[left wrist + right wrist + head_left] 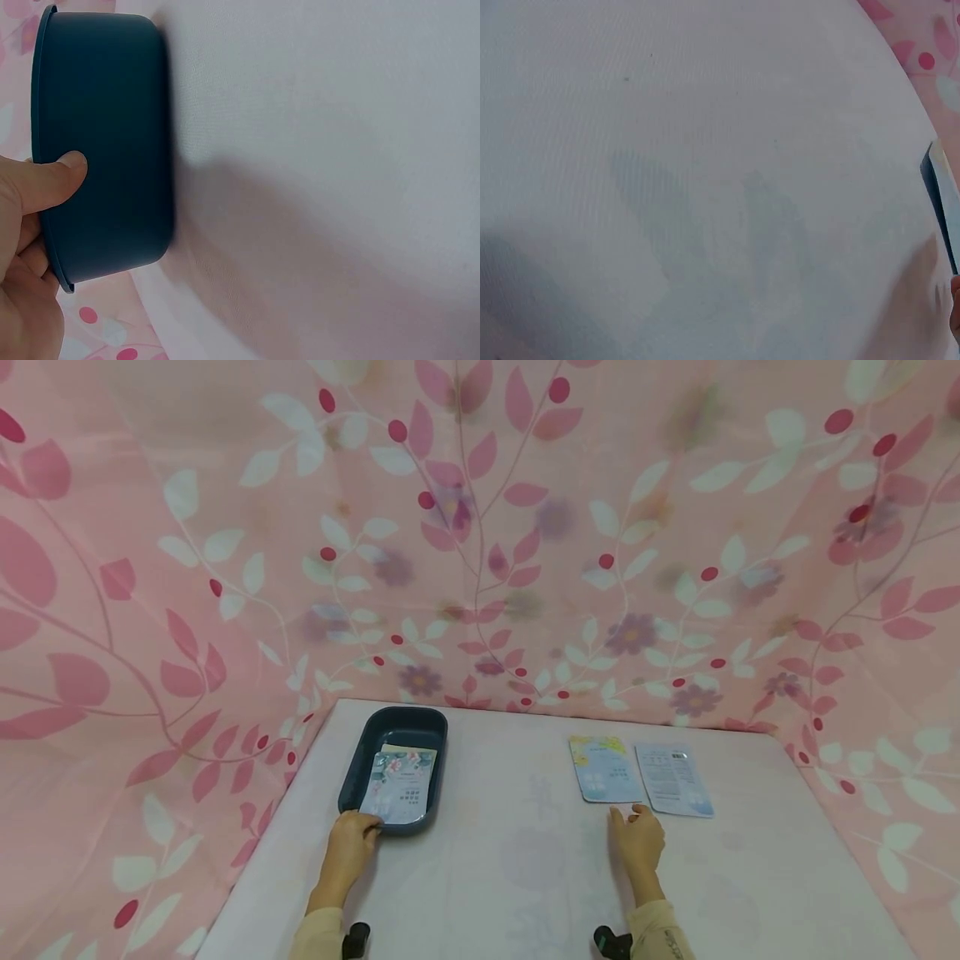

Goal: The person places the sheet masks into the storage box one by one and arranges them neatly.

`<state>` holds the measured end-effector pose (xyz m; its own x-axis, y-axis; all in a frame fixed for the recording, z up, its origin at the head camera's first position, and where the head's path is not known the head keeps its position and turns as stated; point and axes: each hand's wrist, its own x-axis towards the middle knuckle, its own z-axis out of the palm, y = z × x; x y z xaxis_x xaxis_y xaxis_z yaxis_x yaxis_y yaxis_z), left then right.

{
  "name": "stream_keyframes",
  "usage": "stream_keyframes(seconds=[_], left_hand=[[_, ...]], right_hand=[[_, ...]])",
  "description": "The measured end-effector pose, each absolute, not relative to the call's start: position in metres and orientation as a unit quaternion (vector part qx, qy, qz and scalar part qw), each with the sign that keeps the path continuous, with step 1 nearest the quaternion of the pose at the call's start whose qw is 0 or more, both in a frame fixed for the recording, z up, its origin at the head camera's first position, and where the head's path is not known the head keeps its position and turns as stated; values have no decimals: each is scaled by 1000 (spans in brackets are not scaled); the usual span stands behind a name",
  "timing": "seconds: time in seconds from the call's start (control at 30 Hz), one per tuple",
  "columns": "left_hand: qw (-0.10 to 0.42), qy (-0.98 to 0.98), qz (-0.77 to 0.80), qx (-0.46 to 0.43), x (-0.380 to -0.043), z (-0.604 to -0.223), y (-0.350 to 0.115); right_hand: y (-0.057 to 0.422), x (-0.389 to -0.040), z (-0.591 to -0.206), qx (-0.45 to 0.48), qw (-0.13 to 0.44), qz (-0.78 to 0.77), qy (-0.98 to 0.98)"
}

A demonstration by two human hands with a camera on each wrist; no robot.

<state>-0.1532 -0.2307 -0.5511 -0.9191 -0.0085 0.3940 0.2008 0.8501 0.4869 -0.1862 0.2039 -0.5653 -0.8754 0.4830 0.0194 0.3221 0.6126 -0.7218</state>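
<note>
The left hand [351, 843] is grasping the tray [407, 727] at its near rim; pressing too hard there could be tipping it. The right hand's [640, 843] fingers are lying by the near edge of the yellow-blue packet [607, 772] on the worktop [510, 868]; whether they are pinching, I cannot tell. A weak hold could be letting it slip. Inside the tray, a floral packet [397, 789] is covering most of a yellowish packet [410, 748].
</note>
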Motion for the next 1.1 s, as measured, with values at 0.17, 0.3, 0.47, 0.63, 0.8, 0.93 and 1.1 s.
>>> stream_keyframes(seconds=[0.17, 0.3, 0.47, 0.63, 0.8, 0.93, 1.1], left_hand=[[192, -943, -269, -49, -153, -550, -230], [200, -941, -269, -52, -153, -550, -230], [209, -939, -268, -53, -153, -550, -230], [215, -938, -266, -54, -153, -550, -231], [211, -939, -267, -53, -153, -551, -232], [211, -938, -268, -54, -153, -551, -232], [206, -939, -271, -53, -154, -553, -232]], right_hand=[[215, -185, -576, -262, 102, 360, -889], [222, -189, -580, -282, 107, 368, -879], [229, -197, -581, -300, 95, 382, -869], [232, -202, -580, -307, 82, 388, -865], [231, -207, -577, -311, 71, 397, -860], [229, -211, -577, -313, 66, 407, -856], [227, -218, -576, -305, 64, 419, -853]])
